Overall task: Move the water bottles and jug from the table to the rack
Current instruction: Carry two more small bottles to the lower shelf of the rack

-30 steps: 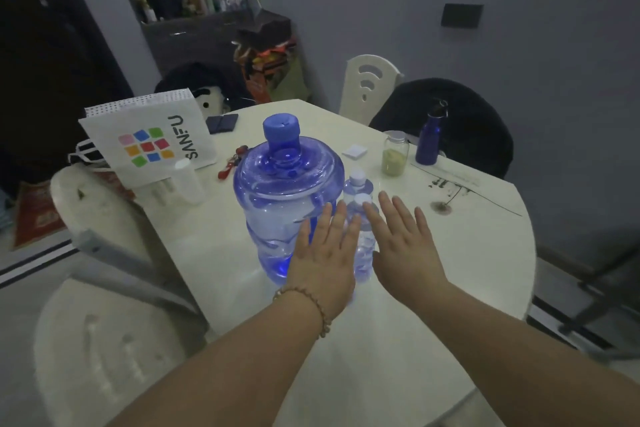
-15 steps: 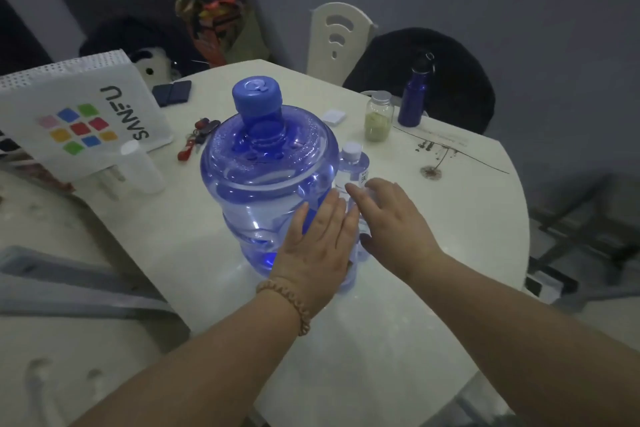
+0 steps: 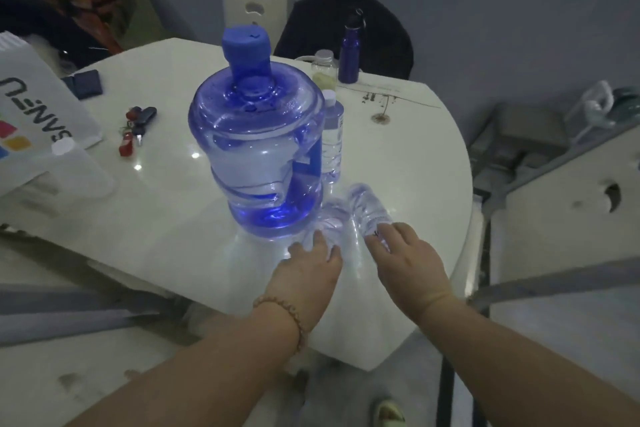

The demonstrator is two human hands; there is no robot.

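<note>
Half a second ago both hands were reaching at small bottles that stood upright beside the jug. Now each hand holds one, tipped over and drawn toward the near edge of the desk (image 3: 415, 156), and the view looks down more steeply on the jug.

The left hand (image 3: 310, 270) has its fingers (image 3: 313, 243) wrapped round the left-hand bottle (image 3: 330, 217). The right hand (image 3: 407, 262) has its fingers (image 3: 389, 236) closed round the right-hand bottle (image 3: 367, 203). Both bottles are clear ribbed plastic and blurred, and their cap ends are hidden under the hands. Each runs lengthwise up the frame from its hand, base end pointing away toward the foot of the jug. The two bases sit close together just right of centre; whether they touch the desk I cannot tell.

The jug (image 3: 256, 149) stands upright at frame centre — translucent blue with a solid blue cap (image 3: 246, 43), its long axis vertical. A third bottle (image 3: 332, 142), clear and white-capped, stands upright just beside the jug's right side.

Keys (image 3: 133, 128) lie left of the jug. A dark blue flask (image 3: 349, 48) and a small jar (image 3: 323, 69) stand at the desk's far edge.
</note>
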